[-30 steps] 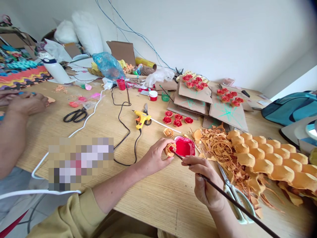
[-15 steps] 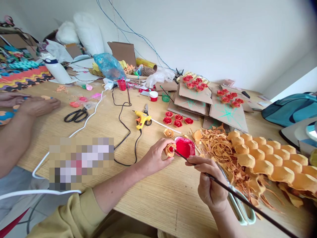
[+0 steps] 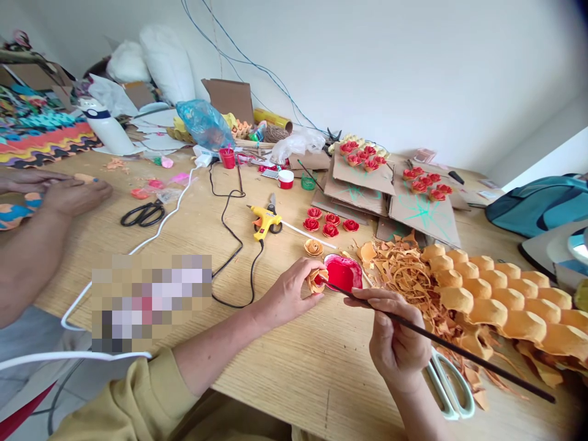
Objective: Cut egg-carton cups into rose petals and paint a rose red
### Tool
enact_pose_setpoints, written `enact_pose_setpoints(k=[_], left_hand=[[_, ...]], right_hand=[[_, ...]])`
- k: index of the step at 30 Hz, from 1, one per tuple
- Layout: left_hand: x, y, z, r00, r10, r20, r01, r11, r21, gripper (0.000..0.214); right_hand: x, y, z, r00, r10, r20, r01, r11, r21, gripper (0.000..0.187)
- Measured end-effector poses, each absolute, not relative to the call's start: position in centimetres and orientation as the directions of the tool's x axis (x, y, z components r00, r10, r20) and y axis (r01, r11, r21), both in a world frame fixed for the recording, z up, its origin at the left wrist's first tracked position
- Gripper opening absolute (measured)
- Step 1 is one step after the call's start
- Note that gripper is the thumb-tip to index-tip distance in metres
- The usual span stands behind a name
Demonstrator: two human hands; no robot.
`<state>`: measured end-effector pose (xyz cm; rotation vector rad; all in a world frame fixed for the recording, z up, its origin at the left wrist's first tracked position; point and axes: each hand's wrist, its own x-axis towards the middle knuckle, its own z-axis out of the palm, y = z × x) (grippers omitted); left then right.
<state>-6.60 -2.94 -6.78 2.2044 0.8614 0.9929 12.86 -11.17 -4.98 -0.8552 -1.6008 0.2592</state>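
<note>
My left hand (image 3: 290,293) is closed on a small orange paper rose (image 3: 316,279), held just above the wooden table beside a red paint dish (image 3: 343,272). My right hand (image 3: 394,335) pinches a long dark paintbrush (image 3: 441,344); its tip touches the rose, which shows red paint on one side. Several finished red roses (image 3: 329,222) and one unpainted rose (image 3: 313,247) lie just beyond the dish.
An orange egg carton (image 3: 500,299) and paper scraps (image 3: 404,269) lie at right, with scissors (image 3: 448,383) under my right hand. A yellow glue gun (image 3: 264,220), black scissors (image 3: 143,214) and cables are mid-table. Another person's hands (image 3: 68,195) rest at far left.
The brush handle has swung lower and flatter to the right while its tip stays at the rose. The other person's hand at left shifted slightly right.
</note>
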Motion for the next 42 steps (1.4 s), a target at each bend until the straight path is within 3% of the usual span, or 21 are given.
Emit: enact_pose_setpoints(k=[13,26,36,42], left_hand=[[-6.39,-3.23,-7.06,0.533,0.742,0.407,0.323,-0.622,0.713,0.044],[-6.61,-3.19,-6.79,0.517,0.746,0.420,0.343,-0.630,0.696,0.045],[-6.36,-3.19,-6.79,0.450,0.784,0.426,0.340,-0.592,0.730,0.044],[-6.49,-3.11,-6.41,0.436,0.793,0.425,0.334,-0.581,0.742,0.042]], right_hand=[[12.59,-11.10,-5.28,-0.070,0.653,0.754,0.439,0.699,-0.565,0.018],[12.85,-11.14,-5.00,0.059,0.618,0.784,0.394,0.707,-0.587,0.016],[12.71,-11.31,-5.12,-0.116,0.620,0.776,0.319,0.763,-0.562,0.023],[13.36,-11.05,-5.27,-0.045,0.632,0.773,0.375,0.728,-0.574,0.021]])
